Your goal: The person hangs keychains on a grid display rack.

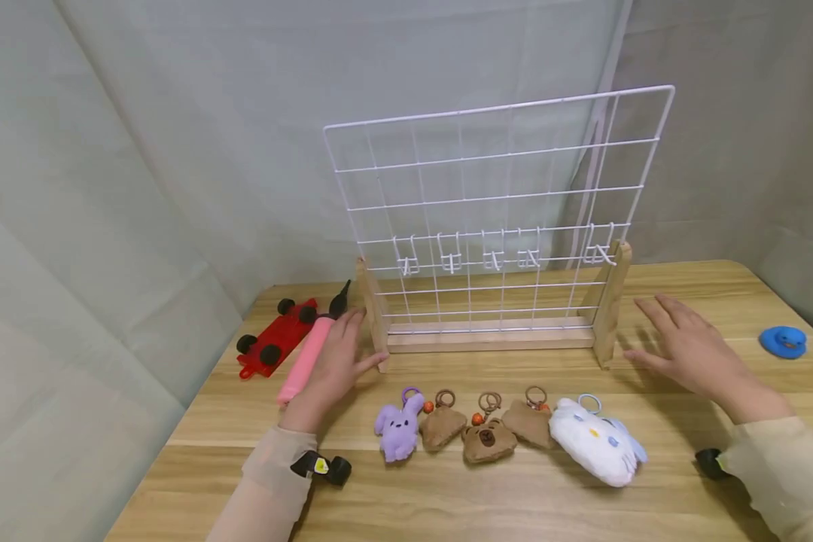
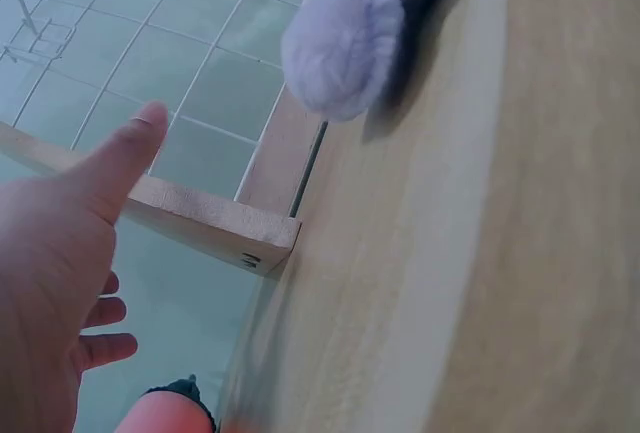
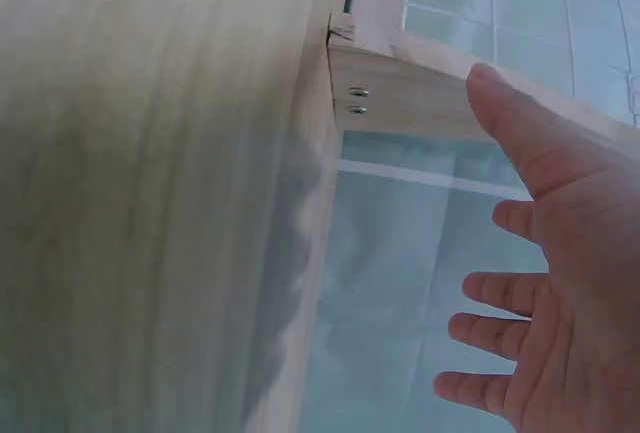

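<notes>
Pale cloth [image 1: 244, 113] hangs behind the wire rack [image 1: 491, 336] and to its left. Wood-grained table [image 1: 352, 512] carries the rack, a white grid held upright, tilted, in a wooden stand.

Both hands frame the rack, one per side. Left hand [image 1: 334, 357] lies beside its left upright, thumb toward that foot; fingers extended and released. Contact with the upright: cannot tell. Right hand [image 1: 694, 350] hovers off the right upright, apart from it; fingers spread and loose, thumb pointing at the wood.

Pink pump [image 1: 305, 361], black-tipped, lies left of the rack, partly behind the left hand; whether they touch is unclear. Red toy car [image 1: 281, 339], black wheels up, sits farther left of the rack.

Row of plush charms in front of the rack: white plush [image 1: 592, 440] before its right end, purple plush [image 1: 400, 436] before its left end, three brown plushes [image 1: 489, 443] in front of its middle; the central one shows a bear face.

Blue duck [image 1: 783, 342] well right of the rack. Five white hooks [image 1: 493, 260] hang across the rack's grid. Smallest: key rings [image 1: 490, 401] on the charms, rack-facing side.
</notes>
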Demonstrator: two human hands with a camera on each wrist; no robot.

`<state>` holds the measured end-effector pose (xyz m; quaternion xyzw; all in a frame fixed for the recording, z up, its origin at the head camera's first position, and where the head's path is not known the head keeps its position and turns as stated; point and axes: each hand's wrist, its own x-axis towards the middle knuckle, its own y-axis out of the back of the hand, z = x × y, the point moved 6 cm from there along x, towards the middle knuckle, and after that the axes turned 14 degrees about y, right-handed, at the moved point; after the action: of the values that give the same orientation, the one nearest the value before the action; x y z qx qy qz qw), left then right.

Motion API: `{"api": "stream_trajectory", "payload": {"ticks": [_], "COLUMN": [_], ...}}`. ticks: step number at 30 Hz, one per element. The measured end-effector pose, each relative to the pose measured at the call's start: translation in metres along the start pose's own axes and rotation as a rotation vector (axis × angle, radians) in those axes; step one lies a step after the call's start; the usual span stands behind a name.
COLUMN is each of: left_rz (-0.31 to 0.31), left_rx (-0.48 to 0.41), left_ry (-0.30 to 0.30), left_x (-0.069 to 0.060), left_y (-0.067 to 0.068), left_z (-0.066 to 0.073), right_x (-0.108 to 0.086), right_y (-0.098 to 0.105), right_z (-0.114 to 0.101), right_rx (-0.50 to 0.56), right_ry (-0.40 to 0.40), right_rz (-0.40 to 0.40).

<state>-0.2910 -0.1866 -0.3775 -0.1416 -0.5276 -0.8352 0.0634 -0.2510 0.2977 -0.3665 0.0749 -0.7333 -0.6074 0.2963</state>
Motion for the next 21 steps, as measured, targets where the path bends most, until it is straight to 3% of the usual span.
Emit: {"api": "stream_trajectory", "payload": {"ticks": [10, 21], "left_rz": [-0.025, -0.061], "left_rx": [-0.177, -0.451], "left_ry": [0.075, 0.092], "left_x": [0.003, 0.002], "left_y": [0.001, 0.002], "left_z": [-0.004, -0.003], "right_x": [-0.002, -0.004], "right_y": [0.014, 0.026], "right_z": [-0.011, -0.027], "right_rx": [-0.037, 0.006], "right_ry": [-0.021, -0.059], "right_rz": [-0.03, -0.09]}}
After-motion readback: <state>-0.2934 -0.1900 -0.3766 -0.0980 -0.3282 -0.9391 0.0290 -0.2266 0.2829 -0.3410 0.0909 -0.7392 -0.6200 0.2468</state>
